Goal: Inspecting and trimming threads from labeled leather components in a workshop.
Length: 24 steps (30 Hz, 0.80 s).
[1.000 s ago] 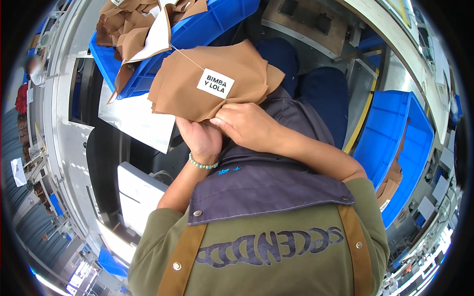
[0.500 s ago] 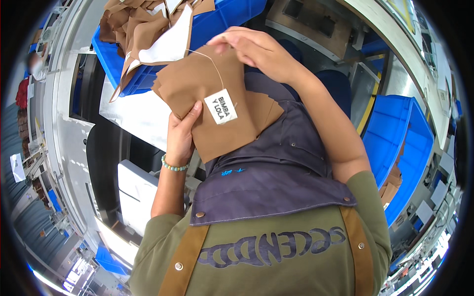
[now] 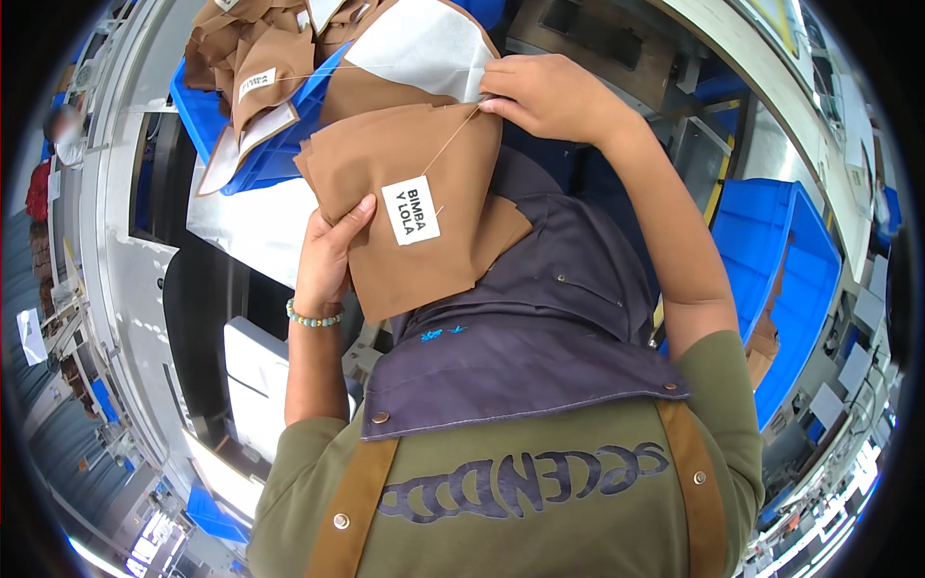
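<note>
My left hand (image 3: 332, 246) is closed on the left edge of a stack of brown fabric or leather-like pieces (image 3: 424, 144), its thumb on top. The stack rests on my lap and apron. A white cloth label (image 3: 411, 210) with dark lettering lies sewn on the top piece, and a loose thread (image 3: 451, 144) runs from it to the right fingertips. Above the stack, my right hand (image 3: 544, 96) pinches the corner of a brown piece with a white backing (image 3: 421, 43), which is drawn out over the bin. Whether it also grips the thread is hidden.
A blue bin (image 3: 193, 116) heaped with brown pieces (image 3: 275, 53) stands at the far left, another labelled piece among them. Another blue bin (image 3: 747, 231) with brown pieces is at the right. A white panel (image 3: 255, 371) lies beside my left forearm.
My right hand has moved right and closed on the white-backed piece, pulling it from the bin toward the stack. The thread is now straighter. My left hand and the stack have shifted slightly left.
</note>
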Each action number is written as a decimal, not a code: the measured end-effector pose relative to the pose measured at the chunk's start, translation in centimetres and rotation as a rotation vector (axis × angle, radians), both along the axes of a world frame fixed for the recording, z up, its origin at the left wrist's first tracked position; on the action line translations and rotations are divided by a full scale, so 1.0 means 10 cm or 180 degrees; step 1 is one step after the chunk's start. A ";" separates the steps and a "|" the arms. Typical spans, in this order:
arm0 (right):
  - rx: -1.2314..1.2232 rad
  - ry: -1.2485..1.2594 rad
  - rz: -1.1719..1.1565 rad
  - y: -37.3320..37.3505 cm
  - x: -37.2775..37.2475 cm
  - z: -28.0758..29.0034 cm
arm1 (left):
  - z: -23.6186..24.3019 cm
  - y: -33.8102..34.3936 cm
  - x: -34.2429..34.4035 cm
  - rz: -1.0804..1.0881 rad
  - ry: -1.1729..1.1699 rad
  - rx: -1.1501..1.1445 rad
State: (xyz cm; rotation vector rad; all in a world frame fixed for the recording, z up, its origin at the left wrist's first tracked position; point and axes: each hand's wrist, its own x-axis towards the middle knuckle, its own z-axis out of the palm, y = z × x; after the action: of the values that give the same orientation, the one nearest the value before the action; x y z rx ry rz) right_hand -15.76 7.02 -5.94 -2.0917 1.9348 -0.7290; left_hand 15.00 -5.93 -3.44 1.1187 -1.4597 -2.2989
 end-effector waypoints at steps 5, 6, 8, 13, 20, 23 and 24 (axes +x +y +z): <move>-0.0226 0.0566 -0.0238 0.12 0.02 -0.24 | 0.09 0.08 -0.12 -0.0252 -0.0075 -0.0268; -0.0234 0.0559 -0.0243 0.14 0.01 -0.25 | 0.11 0.09 -0.12 -0.0298 -0.0124 -0.0348; -0.0352 0.0733 -0.0350 0.17 0.00 -0.22 | 0.15 0.10 -0.13 -0.0351 -0.0177 -0.0445; -0.0990 0.0952 -0.0771 0.33 -0.29 -0.08 | 0.19 0.12 -0.14 -0.0065 -0.0185 -0.0567; -0.0644 0.0611 0.0216 0.55 0.45 0.66 | -0.04 0.07 -0.23 0.0870 0.0093 -0.0239; -0.0102 0.0187 0.1129 0.46 1.06 0.53 | -0.12 0.29 -0.37 0.0757 0.0367 0.0193; -0.0010 -0.0057 0.1274 0.39 1.19 0.43 | -0.19 0.31 -0.36 0.0636 0.0348 0.0270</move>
State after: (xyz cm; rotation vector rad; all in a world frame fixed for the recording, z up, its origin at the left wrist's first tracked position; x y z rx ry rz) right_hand -3.85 10.90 -1.65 -2.3580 1.4337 -0.6577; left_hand 11.42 -2.87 -5.37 1.0880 -1.1654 -2.2612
